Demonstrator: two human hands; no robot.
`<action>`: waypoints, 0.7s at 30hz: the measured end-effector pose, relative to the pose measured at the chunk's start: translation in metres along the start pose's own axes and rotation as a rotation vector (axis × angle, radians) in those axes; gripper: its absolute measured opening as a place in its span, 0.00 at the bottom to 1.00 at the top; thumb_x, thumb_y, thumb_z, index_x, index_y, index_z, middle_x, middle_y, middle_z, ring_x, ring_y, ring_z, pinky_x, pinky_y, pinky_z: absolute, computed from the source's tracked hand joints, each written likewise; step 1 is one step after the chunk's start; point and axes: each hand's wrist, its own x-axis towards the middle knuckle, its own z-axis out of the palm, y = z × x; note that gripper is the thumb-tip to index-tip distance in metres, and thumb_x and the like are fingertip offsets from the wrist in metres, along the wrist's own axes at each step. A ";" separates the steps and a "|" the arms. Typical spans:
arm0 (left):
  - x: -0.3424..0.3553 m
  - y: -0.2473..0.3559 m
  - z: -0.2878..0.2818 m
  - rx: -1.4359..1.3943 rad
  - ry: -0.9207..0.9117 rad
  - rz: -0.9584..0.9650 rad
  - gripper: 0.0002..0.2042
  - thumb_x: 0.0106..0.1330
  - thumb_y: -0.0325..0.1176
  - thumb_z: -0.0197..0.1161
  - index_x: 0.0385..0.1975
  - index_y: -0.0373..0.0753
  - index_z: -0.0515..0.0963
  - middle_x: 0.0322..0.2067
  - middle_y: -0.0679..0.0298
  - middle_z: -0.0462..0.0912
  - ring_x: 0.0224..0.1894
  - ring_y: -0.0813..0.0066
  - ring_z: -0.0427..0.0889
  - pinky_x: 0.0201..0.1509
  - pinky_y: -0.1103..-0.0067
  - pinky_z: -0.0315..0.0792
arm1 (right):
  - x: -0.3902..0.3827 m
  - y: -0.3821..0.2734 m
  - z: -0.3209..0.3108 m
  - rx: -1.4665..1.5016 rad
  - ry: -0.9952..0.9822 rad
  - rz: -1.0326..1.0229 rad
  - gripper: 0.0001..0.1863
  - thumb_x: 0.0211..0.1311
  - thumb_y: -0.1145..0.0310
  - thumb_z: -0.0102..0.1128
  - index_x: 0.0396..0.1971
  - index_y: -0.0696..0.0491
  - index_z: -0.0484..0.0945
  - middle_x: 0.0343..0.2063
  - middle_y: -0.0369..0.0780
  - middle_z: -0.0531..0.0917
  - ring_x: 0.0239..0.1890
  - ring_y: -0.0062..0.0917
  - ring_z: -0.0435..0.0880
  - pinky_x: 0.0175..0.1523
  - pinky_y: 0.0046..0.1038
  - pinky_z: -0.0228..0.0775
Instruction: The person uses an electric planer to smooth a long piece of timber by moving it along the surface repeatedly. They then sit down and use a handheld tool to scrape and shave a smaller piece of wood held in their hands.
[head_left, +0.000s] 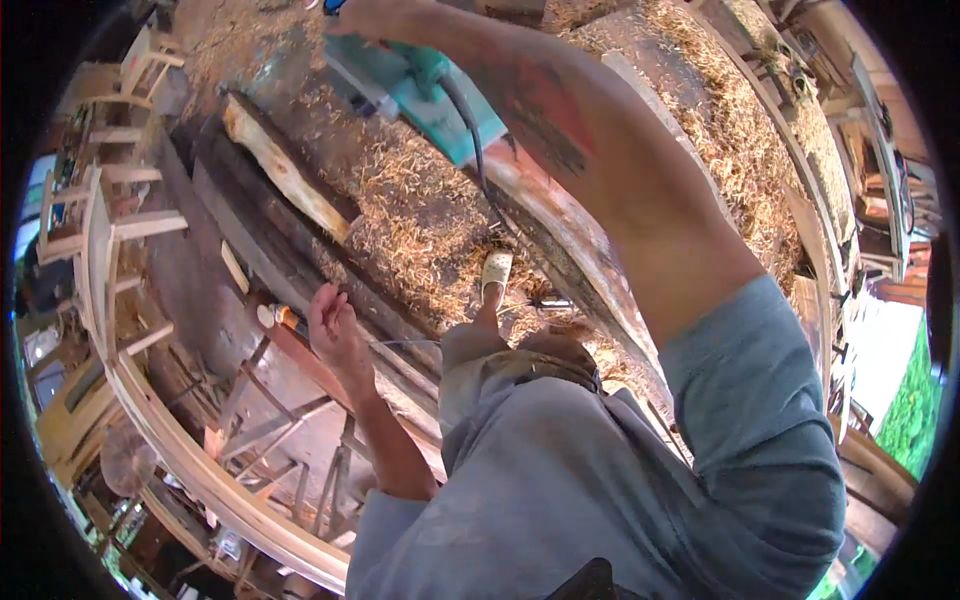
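Observation:
My right hand is at the top edge, closed on a teal electric planer; part of the grip is cut off by the frame's edge. A black cord runs down from the planer. Under the tool's near end lies a long pale board or beam. My left hand hangs lower left with loosely bent fingers and nothing visible in them. Just beside it is a small orange and black object with a pale round end; what it is I cannot tell.
Dark timbers and a bark-edged pale slab lie left of centre. Wood shavings cover the ground around my shoe. Wooden frames line the left side. More shavings and boards are on the right.

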 end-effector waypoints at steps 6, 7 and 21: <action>-0.011 0.008 0.028 0.044 -0.050 0.129 0.15 0.69 0.21 0.58 0.55 0.29 0.74 0.51 0.58 0.78 0.52 0.73 0.77 0.59 0.79 0.71 | -0.063 0.006 0.003 0.600 1.025 0.317 0.09 0.61 0.68 0.60 0.33 0.57 0.85 0.32 0.51 0.85 0.33 0.40 0.86 0.31 0.41 0.75; -0.013 0.010 0.019 0.067 -0.029 0.121 0.15 0.69 0.21 0.58 0.55 0.29 0.74 0.51 0.58 0.78 0.52 0.73 0.77 0.59 0.79 0.71 | -0.094 -0.025 -0.009 0.661 0.536 0.254 0.13 0.63 0.60 0.59 0.31 0.53 0.85 0.23 0.44 0.83 0.26 0.33 0.85 0.30 0.36 0.75; -0.255 0.140 0.289 0.068 -1.495 0.985 0.16 0.60 0.28 0.67 0.49 0.37 0.80 0.44 0.52 0.83 0.48 0.52 0.80 0.56 0.63 0.74 | -0.757 -0.093 -0.047 0.992 -0.188 0.991 0.23 0.52 0.50 0.71 0.31 0.58 0.81 0.25 0.53 0.84 0.34 0.51 0.85 0.41 0.46 0.77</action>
